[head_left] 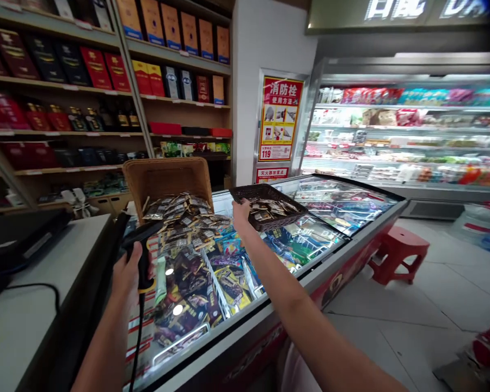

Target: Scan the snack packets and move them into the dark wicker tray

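My left hand (124,272) is wrapped round the handle of a black barcode scanner (145,258), whose cord hangs down below it. With the fingers of my right hand (240,213) I grip the near left edge of a dark woven basket (271,221). Small packets (269,206) lie inside that basket, over the glass top of the chest freezer. Left of it, a larger tan basket (167,170) lies tipped on its side, and a heap of small dark packets (188,223) spreads from its mouth onto the glass.
Wrapped ice creams (232,286) show through the glass of the chest freezer (265,310). A counter (73,239) with a black device (20,239) stands at the left. A red stool (400,250) is on the floor at the right. Shelves of boxes and a lit display fridge (408,136) line the back.
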{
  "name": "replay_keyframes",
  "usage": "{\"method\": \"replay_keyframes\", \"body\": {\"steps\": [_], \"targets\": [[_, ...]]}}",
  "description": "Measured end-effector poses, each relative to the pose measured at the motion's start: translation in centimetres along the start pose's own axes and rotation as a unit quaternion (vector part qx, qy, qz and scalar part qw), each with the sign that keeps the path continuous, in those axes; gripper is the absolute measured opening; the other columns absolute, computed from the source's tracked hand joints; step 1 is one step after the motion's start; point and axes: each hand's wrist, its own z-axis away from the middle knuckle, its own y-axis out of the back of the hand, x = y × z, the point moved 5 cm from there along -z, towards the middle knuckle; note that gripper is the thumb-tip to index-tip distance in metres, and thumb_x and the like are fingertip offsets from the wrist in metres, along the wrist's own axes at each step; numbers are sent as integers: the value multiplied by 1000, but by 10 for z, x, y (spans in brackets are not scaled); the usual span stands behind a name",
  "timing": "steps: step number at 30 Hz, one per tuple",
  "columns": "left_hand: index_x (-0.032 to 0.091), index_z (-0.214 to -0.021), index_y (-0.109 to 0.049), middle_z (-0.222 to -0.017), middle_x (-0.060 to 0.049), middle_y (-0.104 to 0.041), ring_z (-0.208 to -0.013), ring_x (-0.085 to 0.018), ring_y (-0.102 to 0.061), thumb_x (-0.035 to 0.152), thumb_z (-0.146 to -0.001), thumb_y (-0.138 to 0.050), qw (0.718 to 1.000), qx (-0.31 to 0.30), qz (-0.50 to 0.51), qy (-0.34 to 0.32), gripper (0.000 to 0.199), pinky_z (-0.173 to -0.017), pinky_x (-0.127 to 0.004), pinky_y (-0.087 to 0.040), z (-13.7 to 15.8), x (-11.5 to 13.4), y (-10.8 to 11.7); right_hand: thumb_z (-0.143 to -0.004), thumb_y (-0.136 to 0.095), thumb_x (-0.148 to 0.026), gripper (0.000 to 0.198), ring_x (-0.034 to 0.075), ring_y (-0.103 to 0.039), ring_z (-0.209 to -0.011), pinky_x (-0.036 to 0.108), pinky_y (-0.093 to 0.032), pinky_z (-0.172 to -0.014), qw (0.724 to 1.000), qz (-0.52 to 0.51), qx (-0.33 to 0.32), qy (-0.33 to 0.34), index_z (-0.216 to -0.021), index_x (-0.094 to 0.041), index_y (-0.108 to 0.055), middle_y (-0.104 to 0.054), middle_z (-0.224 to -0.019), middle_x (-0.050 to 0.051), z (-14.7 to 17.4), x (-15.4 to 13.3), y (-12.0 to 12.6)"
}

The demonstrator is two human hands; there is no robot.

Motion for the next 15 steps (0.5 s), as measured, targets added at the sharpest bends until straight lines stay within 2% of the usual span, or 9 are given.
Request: {"method": "replay_keyframes", "body": {"steps": [2,3,6,9,11,13,15], "targets": [[18,-79,-54,-62,-1,-59,-48,-15,-55,64,-69,-81,1000,15,21,-9,55,-36,-25,-36,1,3,1,-92,-61,-28,47,26,-66,-116,34,-52,-98,994,68,-87,8,-136,-11,-63,-62,-137,19,25,7,-31],[18,-79,-54,-62,-1,-59,-46,-13,-52,66,-67,-81,999,22,30,-17,56,-36,-24,-35,1,4,3,-92,-61,-27,41,26,-66,-116,34,-50,-101,983,109,-145,41,-130,-12,-67,-65,-134,17,40,8,-50],[17,-80,-54,-62,2,-57,-42,-10,-47,69,-66,-80,997,44,55,-35,60,-35,-23,-35,0,5,9,-96,-56,-19,29,25,-67,-114,33,-48,-103,917,226,-282,168,-119,-16,-73,-71,-125,12,84,7,-101],[18,-82,-53,-62,3,-56,-42,-9,-47,71,-68,-79,995,63,74,-36,61,-36,-22,-36,-2,3,16,-99,-53,-18,34,26,-63,-121,34,-48,-101,857,319,-316,253,-129,-15,-68,-69,-130,14,114,1,-137],[18,-82,-53,-63,3,-56,-41,-9,-47,72,-68,-78,994,70,80,-33,61,-35,-23,-36,-4,1,18,-99,-56,-23,37,29,-58,-129,37,-44,-106,819,371,-334,282,-134,-12,-63,-66,-134,17,128,0,-155],[18,-83,-54,-63,3,-56,-41,-9,-46,72,-69,-78,994,70,84,-30,61,-36,-23,-36,-4,0,19,-100,-59,-30,39,30,-53,-133,40,-40,-111,792,402,-352,293,-134,-10,-62,-65,-135,18,140,1,-167],[18,-83,-54,-63,3,-56,-41,-9,-47,72,-70,-78,994,71,84,-23,60,-36,-22,-36,-3,-1,19,-101,-60,-35,40,29,-52,-134,39,-37,-113,777,404,-364,316,-134,-12,-62,-63,-137,17,149,3,-173]]}}
